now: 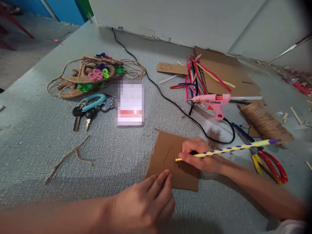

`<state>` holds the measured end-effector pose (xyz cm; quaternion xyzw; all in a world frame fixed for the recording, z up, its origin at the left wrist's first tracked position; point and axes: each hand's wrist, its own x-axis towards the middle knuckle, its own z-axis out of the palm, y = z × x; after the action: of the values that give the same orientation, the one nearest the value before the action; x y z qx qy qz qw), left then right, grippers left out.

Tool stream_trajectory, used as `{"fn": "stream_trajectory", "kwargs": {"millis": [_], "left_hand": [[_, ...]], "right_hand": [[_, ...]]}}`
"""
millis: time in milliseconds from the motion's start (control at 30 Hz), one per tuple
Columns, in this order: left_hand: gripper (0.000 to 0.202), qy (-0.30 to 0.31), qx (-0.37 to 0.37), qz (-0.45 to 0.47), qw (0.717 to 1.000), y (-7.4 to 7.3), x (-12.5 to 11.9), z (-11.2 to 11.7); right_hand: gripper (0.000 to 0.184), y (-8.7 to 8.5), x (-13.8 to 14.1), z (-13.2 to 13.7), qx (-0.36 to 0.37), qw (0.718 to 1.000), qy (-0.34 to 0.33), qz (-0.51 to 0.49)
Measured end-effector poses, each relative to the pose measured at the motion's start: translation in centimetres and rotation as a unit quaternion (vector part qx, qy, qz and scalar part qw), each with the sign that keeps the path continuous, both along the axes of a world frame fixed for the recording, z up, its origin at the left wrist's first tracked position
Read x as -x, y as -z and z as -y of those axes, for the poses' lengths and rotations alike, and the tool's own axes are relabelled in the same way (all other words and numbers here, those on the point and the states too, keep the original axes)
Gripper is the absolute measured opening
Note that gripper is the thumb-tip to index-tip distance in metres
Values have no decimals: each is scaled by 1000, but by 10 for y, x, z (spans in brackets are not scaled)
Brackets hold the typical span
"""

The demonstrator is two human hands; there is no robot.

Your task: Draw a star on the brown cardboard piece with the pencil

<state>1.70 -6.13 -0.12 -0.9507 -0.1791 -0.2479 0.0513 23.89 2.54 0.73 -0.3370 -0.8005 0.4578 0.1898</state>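
A square piece of brown cardboard (165, 141) lies flat on the table, with a thin dark line drawn on it. My right hand (200, 156) rests over its right side, fingers closed around a yellow pencil with purple spots (226, 149). The pencil's gold-coloured end points at the cardboard, and its purple end sticks out to the right. My left hand (151, 198) is on the lower left edge of the cardboard, its fingers bent and pressed together against it. Where the left thumb meets the cardboard is hidden.
Behind the right hand sits a pink glue gun (216, 104), its black cord (168, 97) crossing the table. Pliers (270, 165) and a twine roll (266, 122) lie right. Keys (84, 113), a bright blurred rectangle (130, 100), a twig (65, 156) and twine (73, 78) lie left.
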Motion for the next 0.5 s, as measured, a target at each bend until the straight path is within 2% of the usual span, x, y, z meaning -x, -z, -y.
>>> {"fn": "stream_trajectory", "kwargs": {"millis": [100,167,200,267,300,333,400,433,500], "left_hand": [[15,1,-7,-1,1000,-2,-1,-1],[15,0,-8,4,1000,-3,-2,-2],[15,0,-9,5,1000,-3,-2,-2],[17,0,-10,8,1000,-4,-3,-3],[18,-1,-10,8,1000,-4,-3,-3],[19,-2,-10,10,1000,-4,-3,-3],[20,1,-13,12,1000,-4,-3,-3],[20,1,-14,12,1000,-3,-3,-3],[20,0,-14,9,1000,-3,-3,-3]], "right_hand": [[29,-15,-4,-5,32,994,34,-94],[14,-25,-7,-7,46,985,92,-140],[21,-29,-9,-7,47,980,123,-149],[57,-36,-11,-7,31,979,158,-123],[64,-38,-12,-7,15,982,161,-94],[60,-39,-13,-7,-1,985,157,-69],[39,-40,-16,-7,-17,989,136,-61],[34,-40,-17,-8,-11,990,120,-74],[46,-36,-21,-10,19,993,80,-88]]}}
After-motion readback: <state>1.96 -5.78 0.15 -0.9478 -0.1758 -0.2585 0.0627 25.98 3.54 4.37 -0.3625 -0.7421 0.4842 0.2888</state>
